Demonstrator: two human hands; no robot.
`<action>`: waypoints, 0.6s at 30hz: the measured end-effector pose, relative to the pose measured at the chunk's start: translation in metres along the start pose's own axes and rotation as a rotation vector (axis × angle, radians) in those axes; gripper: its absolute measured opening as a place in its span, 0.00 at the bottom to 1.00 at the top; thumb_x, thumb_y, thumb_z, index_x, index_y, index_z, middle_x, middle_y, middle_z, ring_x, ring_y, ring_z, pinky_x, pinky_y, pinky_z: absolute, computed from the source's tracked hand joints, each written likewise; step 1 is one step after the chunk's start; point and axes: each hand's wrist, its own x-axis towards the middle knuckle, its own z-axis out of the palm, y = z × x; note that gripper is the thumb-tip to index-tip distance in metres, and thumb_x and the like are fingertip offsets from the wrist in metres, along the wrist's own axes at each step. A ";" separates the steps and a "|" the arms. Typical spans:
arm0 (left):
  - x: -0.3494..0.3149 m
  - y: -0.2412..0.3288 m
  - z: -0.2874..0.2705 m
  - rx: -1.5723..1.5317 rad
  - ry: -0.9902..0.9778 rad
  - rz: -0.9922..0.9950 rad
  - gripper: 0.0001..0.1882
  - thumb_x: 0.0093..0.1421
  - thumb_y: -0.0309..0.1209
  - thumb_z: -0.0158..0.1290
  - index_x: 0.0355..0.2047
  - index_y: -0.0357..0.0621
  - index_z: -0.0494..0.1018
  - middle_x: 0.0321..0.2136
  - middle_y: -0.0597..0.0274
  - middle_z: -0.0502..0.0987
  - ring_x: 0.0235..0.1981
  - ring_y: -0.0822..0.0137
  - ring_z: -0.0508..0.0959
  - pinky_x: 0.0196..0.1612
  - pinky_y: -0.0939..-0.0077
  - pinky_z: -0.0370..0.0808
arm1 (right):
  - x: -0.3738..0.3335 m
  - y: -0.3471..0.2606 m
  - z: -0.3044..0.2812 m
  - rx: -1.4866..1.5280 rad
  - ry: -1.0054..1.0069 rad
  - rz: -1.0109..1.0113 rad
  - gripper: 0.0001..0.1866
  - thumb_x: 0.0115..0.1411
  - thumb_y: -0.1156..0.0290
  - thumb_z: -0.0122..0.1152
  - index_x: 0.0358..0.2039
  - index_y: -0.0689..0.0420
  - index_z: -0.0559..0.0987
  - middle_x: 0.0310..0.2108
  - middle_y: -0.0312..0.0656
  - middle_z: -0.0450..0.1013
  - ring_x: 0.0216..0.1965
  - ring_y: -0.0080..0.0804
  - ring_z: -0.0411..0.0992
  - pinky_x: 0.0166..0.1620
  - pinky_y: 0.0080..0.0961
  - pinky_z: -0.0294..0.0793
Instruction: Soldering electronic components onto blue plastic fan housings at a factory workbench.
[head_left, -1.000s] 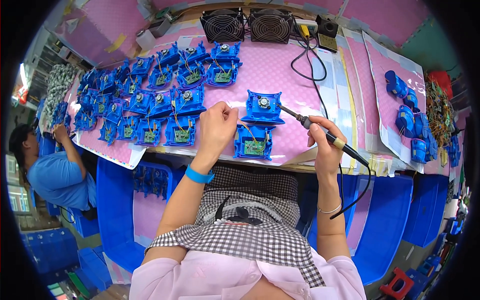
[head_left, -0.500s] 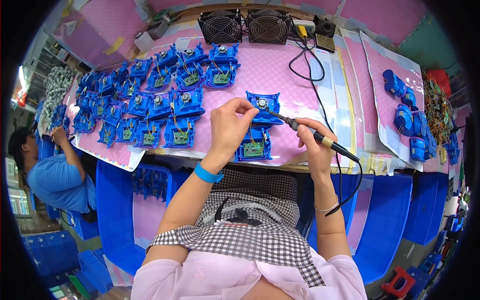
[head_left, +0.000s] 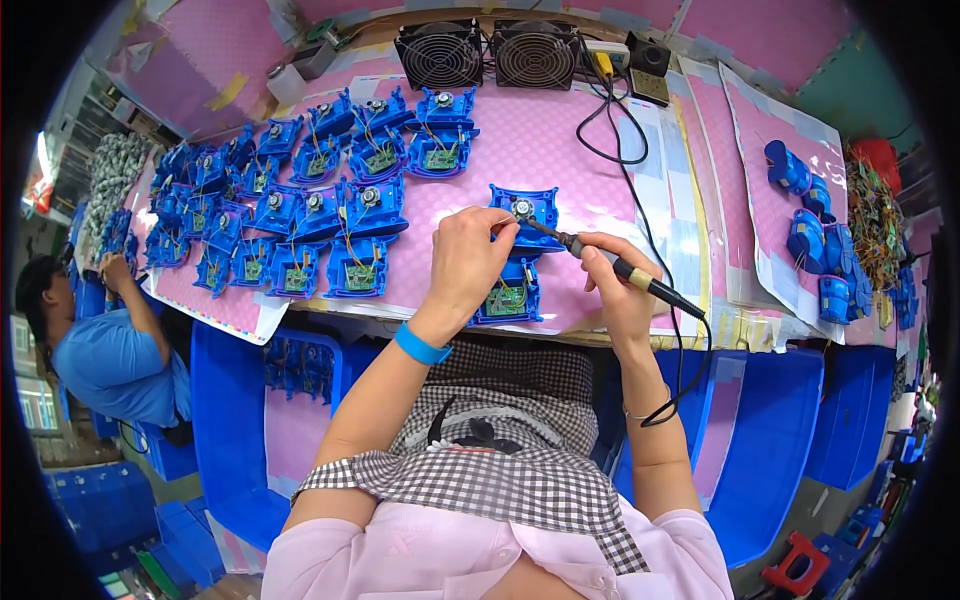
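My right hand [head_left: 618,290] is closed around a soldering iron [head_left: 647,283], holding it like a pen. Its tip reaches the lower edge of a small round speaker [head_left: 524,209] set in an open blue plastic housing [head_left: 543,197]. On the speaker's left, my left hand [head_left: 466,262] is pinched on what looks like a thin wire, mostly hidden by the fingers. Nearer to me lies the housing's other half, holding a green circuit board [head_left: 507,300], partly covered by my left hand.
Several similar blue housings [head_left: 370,205] stand in rows at left. Two black fans [head_left: 440,55] and an iron stand [head_left: 650,85] line the back. The iron's black cable [head_left: 640,200] crosses the table. Blue parts [head_left: 808,240] lie at right; a co-worker [head_left: 120,350] sits at far left.
The soldering iron and my right hand have shifted slightly left, the tip now closer to the speaker's lower edge. My left hand has turned a little and lowered beside it.
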 end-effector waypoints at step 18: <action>0.001 -0.001 0.002 -0.042 -0.010 0.019 0.07 0.51 0.27 0.58 0.28 0.36 0.80 0.26 0.52 0.80 0.27 0.60 0.81 0.32 0.70 0.75 | -0.005 -0.011 -0.035 0.073 0.163 -0.094 0.12 0.66 0.67 0.53 0.41 0.63 0.77 0.14 0.30 0.62 0.13 0.13 0.55 0.17 0.14 0.51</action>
